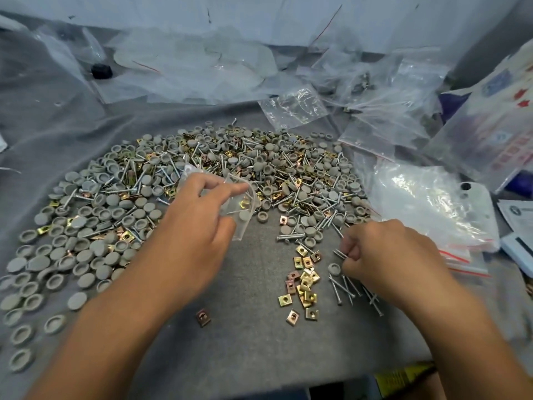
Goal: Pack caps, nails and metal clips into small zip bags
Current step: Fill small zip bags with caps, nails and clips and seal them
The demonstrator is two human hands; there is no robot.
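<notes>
Clear zip bag in left hand; right hand pinches nails.

Grey caps, gold and copper metal clips, silver nails, grey cloth, red-striped clear zip bags

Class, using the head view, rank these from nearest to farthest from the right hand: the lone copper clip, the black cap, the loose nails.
1. Loose nails, just under the right hand.
2. Lone copper clip, lower centre.
3. Black cap, far upper left.

grey cloth, black bottle cap, printed leaflets
</notes>
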